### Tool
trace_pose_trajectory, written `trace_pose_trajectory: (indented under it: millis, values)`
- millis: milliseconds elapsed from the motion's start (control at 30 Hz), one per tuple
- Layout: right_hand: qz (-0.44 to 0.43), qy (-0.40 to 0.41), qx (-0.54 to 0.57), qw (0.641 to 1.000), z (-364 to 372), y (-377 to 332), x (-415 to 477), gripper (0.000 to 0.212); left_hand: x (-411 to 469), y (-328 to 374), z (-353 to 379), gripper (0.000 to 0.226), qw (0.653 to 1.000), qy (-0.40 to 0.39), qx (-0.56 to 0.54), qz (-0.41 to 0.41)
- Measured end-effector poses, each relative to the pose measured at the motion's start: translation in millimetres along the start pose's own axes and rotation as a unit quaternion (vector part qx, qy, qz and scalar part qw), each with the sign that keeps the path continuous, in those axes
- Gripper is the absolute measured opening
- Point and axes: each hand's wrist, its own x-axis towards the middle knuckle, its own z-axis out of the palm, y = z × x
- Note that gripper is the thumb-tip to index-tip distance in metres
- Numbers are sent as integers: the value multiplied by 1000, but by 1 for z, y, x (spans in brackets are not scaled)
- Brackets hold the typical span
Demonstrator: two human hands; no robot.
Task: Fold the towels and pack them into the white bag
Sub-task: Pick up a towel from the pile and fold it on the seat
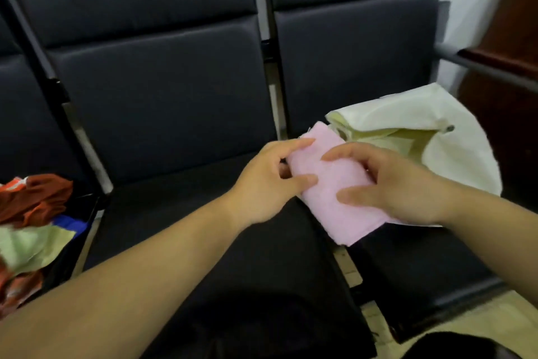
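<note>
A folded pink towel (334,184) is held between both my hands, above the gap between two black seats. My left hand (267,181) grips its left edge, thumb on top and fingers curled round it. My right hand (390,184) holds its right side, fingers and thumb curled over the cloth. The towel's far end points at the mouth of the white bag (454,137), which lies open on the right seat and shows a pale yellow lining.
A heap of loose towels (32,221), orange, pale green and blue, lies on the left seat. Black padded seats (163,102) with metal frames run across the view. A dark wooden cabinet (506,47) stands at the right.
</note>
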Motion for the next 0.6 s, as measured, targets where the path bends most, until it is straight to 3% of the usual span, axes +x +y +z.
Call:
trace_pose_trajectory:
  millis: [133,333,433,533,600]
  values:
    - [-3,90,-11,996,-60,22,-4,54,66,36,44,57,994,-18,93,62]
    - [11,130,89,987,-104,62,16,50,132,45,78,61,977,-22,200,77]
    - [45,188,148,970,-123,75,40,47,151,34,78,56,958,-11,286,17]
    - [66,226,172,956,-131,84,66,46,154,21,72,52,893,-53,442,-67]
    - [62,220,170,959,-124,90,78,45,149,14,67,53,883,-69,452,-107]
